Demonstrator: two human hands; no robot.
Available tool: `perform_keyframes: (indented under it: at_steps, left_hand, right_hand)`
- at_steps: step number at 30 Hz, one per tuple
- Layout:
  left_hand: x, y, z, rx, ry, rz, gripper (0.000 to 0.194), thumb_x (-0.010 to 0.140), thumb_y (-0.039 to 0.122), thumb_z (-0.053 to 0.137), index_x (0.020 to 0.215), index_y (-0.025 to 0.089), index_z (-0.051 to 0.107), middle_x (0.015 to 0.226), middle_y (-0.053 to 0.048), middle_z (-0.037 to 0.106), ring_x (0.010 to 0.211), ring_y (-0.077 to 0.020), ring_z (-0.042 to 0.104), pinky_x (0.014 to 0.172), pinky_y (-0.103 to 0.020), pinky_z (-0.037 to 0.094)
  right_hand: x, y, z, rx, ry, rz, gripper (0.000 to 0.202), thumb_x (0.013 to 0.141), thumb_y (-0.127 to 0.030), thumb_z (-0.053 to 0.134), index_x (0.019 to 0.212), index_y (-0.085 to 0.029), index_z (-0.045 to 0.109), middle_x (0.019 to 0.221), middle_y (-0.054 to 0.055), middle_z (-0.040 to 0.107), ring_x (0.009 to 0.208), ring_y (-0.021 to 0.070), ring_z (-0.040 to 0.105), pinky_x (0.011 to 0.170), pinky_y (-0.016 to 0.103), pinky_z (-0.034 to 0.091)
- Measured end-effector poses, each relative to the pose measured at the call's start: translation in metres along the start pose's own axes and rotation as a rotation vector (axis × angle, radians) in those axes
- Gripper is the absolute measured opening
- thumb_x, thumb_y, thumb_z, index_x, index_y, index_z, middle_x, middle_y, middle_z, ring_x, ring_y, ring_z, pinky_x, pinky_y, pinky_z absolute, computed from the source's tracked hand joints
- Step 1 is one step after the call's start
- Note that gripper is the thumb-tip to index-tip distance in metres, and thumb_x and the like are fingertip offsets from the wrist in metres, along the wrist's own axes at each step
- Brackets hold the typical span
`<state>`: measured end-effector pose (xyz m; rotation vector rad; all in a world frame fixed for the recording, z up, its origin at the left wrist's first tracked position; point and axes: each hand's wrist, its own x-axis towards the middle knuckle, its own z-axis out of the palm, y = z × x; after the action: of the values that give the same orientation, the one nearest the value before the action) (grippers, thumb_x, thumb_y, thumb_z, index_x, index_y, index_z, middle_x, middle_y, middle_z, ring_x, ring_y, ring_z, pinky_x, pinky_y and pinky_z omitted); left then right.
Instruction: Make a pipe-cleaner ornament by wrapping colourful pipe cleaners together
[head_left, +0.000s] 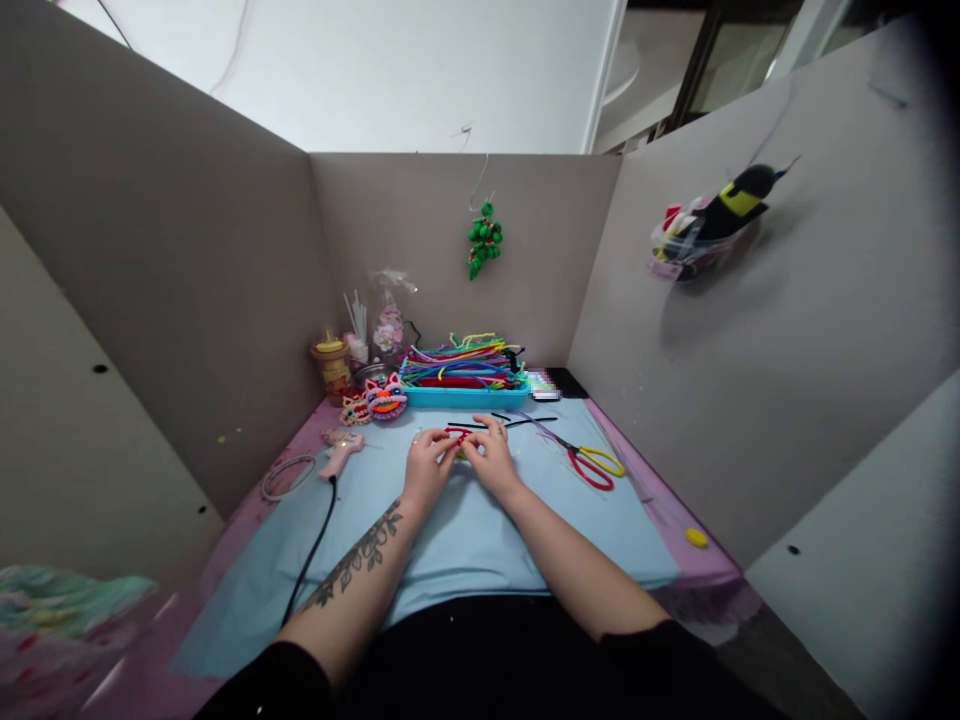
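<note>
My left hand [429, 468] and my right hand [490, 462] meet over the light blue cloth [480, 555]. Between their fingertips they pinch a small bent red pipe cleaner [460, 436]. A bit of yellow-green shows just beneath it, partly hidden by the fingers. Black pipe cleaner pieces [532, 422] lie on the cloth just beyond my right hand. To the right rest scissors [589, 465] with one red and one yellow handle. A pink hot glue gun [342, 453] lies to the left of my left hand.
A blue tray [465, 398] of colourful pipe cleaners stands at the back. Beside it are a lion-face ornament [387, 398] and a yellow-lidded jar [332, 368]. The glue gun's black cord [313, 552] runs towards my left forearm. Grey partitions [540, 250] enclose the table.
</note>
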<state>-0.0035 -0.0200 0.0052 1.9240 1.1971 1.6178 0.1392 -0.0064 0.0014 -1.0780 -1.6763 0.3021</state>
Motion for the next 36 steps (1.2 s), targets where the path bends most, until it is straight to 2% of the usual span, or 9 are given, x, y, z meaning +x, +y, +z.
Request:
perform_keyframes:
  at_steps: [6,10,13,15,18,21,23,28,36]
  left_hand:
    - [0.000,-0.007,0.000,0.357,-0.038,0.196,0.017,0.079,0.026,0.060,0.093,0.025,0.070,0.098,-0.007,0.062,0.095,-0.0211,0.054,0.091,-0.043,0.039]
    - [-0.002,-0.008,0.000,0.457,-0.034,0.214,0.016,0.076,0.026,0.064,0.091,0.026,0.070,0.108,-0.008,0.059,0.104,-0.0242,0.050,0.091,-0.044,0.039]
    - [-0.002,-0.009,0.001,0.485,-0.029,0.220,0.017,0.075,0.025,0.064,0.091,0.026,0.070,0.126,-0.008,0.050,0.121,-0.0287,0.039,0.097,-0.048,0.035]
    - [-0.002,-0.012,0.002,0.466,-0.057,0.220,0.017,0.075,0.023,0.064,0.091,0.025,0.070,0.130,-0.008,0.048,0.127,-0.0299,0.033,0.099,-0.050,0.032]
    - [-0.001,-0.015,0.004,0.403,-0.085,0.193,0.015,0.077,0.021,0.062,0.090,0.024,0.069,0.123,-0.008,0.053,0.124,-0.0278,0.038,0.099,-0.049,0.033]
    - [0.000,-0.018,0.004,0.361,-0.076,0.138,0.013,0.077,0.023,0.062,0.088,0.023,0.069,0.110,-0.008,0.060,0.107,-0.0234,0.051,0.094,-0.044,0.038]
    - [0.001,-0.018,0.003,0.368,-0.064,0.097,0.013,0.076,0.024,0.064,0.087,0.022,0.069,0.102,-0.007,0.061,0.097,-0.0215,0.054,0.090,-0.041,0.040]
    - [0.002,-0.016,0.002,0.398,-0.064,0.011,0.014,0.073,0.025,0.067,0.086,0.022,0.070,0.092,-0.005,0.060,0.090,-0.0201,0.054,0.089,-0.039,0.039]
    - [0.003,-0.022,0.002,0.385,-0.056,-0.036,0.013,0.073,0.025,0.065,0.086,0.023,0.070,0.092,-0.005,0.059,0.092,-0.0198,0.052,0.085,-0.036,0.040]
  right_hand:
    - [0.000,0.001,-0.002,-0.017,-0.023,-0.028,0.017,0.080,-0.024,0.053,0.068,-0.020,0.064,0.116,0.009,0.050,0.114,0.0236,0.040,0.099,0.041,0.032]
    - [0.000,0.002,-0.003,-0.023,-0.037,-0.033,0.016,0.080,-0.023,0.055,0.068,-0.020,0.064,0.114,0.009,0.050,0.113,0.0239,0.040,0.099,0.042,0.032]
    - [0.000,0.003,-0.003,-0.009,-0.046,-0.013,0.015,0.079,-0.023,0.056,0.067,-0.020,0.064,0.113,0.009,0.051,0.112,0.0237,0.041,0.100,0.042,0.031]
    - [0.000,0.003,-0.002,0.008,-0.055,0.009,0.015,0.079,-0.024,0.057,0.067,-0.020,0.065,0.112,0.009,0.051,0.112,0.0234,0.041,0.100,0.041,0.030]
    - [0.000,0.002,-0.002,0.029,-0.065,0.036,0.014,0.078,-0.025,0.058,0.067,-0.020,0.066,0.111,0.009,0.052,0.112,0.0231,0.042,0.100,0.041,0.031]
    - [0.002,0.002,-0.003,0.046,-0.086,0.046,0.017,0.079,-0.027,0.057,0.067,-0.021,0.068,0.111,0.008,0.053,0.112,0.0233,0.044,0.100,0.041,0.032]
    - [0.004,0.004,-0.005,0.061,-0.083,0.047,0.017,0.080,-0.027,0.056,0.069,-0.021,0.068,0.111,0.008,0.053,0.111,0.0232,0.045,0.100,0.041,0.032]
    - [0.006,0.014,-0.008,0.047,-0.045,-0.015,0.011,0.077,-0.021,0.055,0.080,-0.021,0.066,0.108,0.009,0.050,0.107,0.0217,0.048,0.097,0.039,0.036]
    - [0.003,0.016,-0.007,-0.084,-0.167,-0.024,0.017,0.081,-0.018,0.050,0.090,-0.023,0.064,0.098,0.005,0.054,0.090,0.0176,0.056,0.083,0.031,0.045]
